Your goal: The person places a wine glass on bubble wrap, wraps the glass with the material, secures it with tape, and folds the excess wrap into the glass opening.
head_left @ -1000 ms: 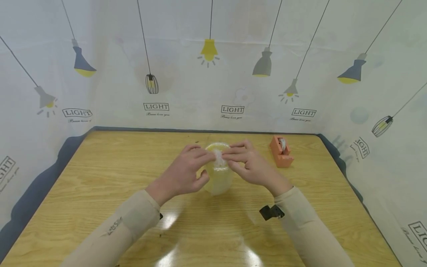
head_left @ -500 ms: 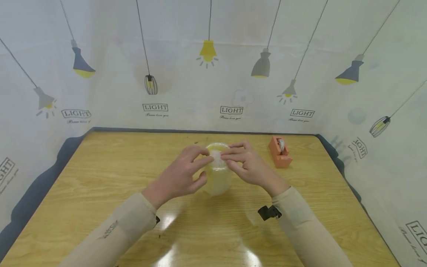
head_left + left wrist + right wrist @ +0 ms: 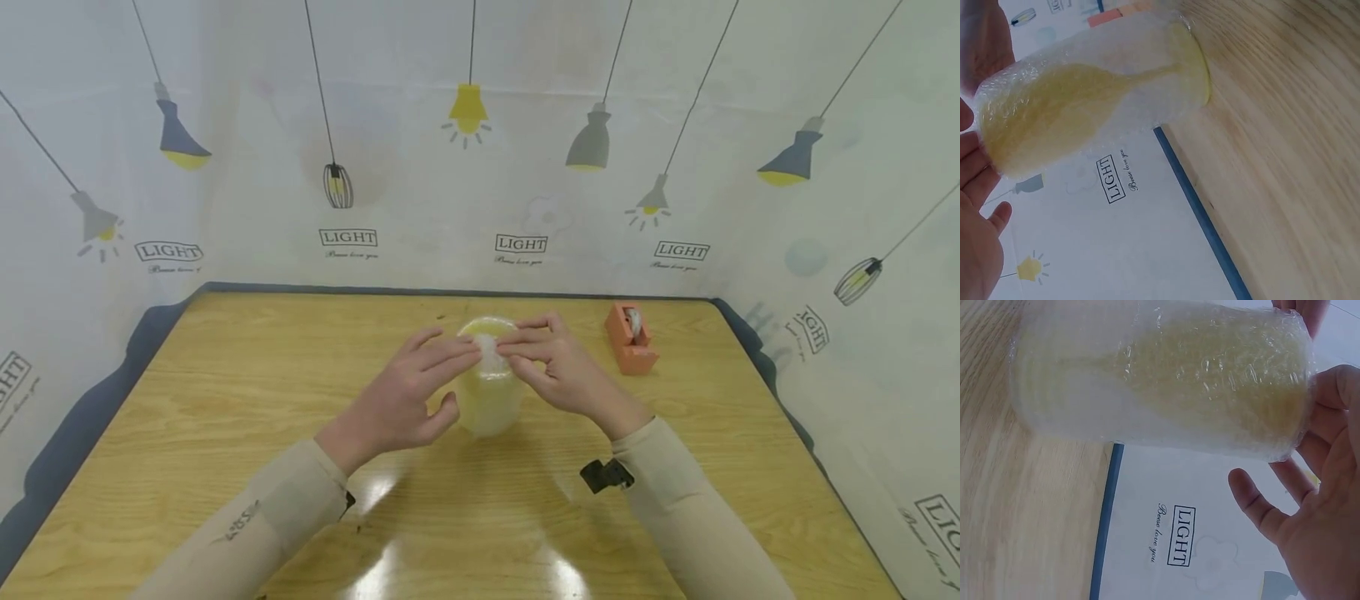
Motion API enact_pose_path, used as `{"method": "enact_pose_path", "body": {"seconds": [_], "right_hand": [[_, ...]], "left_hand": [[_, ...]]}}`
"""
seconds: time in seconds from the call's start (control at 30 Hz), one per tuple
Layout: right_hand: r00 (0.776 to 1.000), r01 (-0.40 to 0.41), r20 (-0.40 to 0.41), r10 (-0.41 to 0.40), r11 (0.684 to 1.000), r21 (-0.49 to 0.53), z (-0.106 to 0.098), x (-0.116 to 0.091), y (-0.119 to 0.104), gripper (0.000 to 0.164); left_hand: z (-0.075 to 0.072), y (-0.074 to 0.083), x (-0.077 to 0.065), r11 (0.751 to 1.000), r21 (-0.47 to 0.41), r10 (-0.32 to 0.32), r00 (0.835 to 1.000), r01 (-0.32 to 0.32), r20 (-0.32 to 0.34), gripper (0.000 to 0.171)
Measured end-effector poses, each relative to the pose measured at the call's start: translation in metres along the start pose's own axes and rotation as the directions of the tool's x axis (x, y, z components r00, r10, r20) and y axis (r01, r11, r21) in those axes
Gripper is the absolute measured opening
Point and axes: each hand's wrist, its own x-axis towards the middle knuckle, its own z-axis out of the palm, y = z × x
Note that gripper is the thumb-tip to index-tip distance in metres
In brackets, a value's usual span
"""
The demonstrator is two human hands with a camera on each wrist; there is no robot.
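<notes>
A yellow-tinted wine glass [image 3: 1066, 109] stands upright on the table, its bowl and stem showing through clear bubble wrap [image 3: 1222, 381] that surrounds it as a cylinder. At the top, whitish folded wrap [image 3: 489, 357] lies over the opening. My left hand [image 3: 401, 400] touches this top from the left with its fingers extended and the thumb held away from the wrap. From the right, my right hand [image 3: 562, 367] rests straight fingertips on the same spot, its thumb close to the rim. In the right wrist view, its little finger sticks out free of the wrap.
An orange tape dispenser [image 3: 632, 337] with a roll of tape stands right of the glass, toward the back. The wooden table [image 3: 300, 358] ends at a dark blue back edge, with a lamp-printed cloth [image 3: 405, 167] behind and at both sides.
My left hand has shifted slightly left; its fingers bent and have now straightened again over the wrapped top. The right hand stays nearly still, and the white wrap on top looks flatter.
</notes>
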Motion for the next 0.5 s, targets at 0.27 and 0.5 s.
{"method": "enact_pose_path", "body": {"seconds": [0.27,0.5], "right_hand": [[0.999,0.028,-0.037,-0.026,0.998,0.048,0.005,-0.001,0.002,0.025],[0.985,0.108,-0.147,-0.094,0.99,0.087,0.011,-0.002,0.007,0.022]], "left_hand": [[-0.004,0.002,0.0,0.996,0.083,-0.034,0.993,0.024,0.115,0.056],[-0.008,0.003,0.0,0.992,0.116,-0.074,0.984,0.055,0.164,0.057]]}}
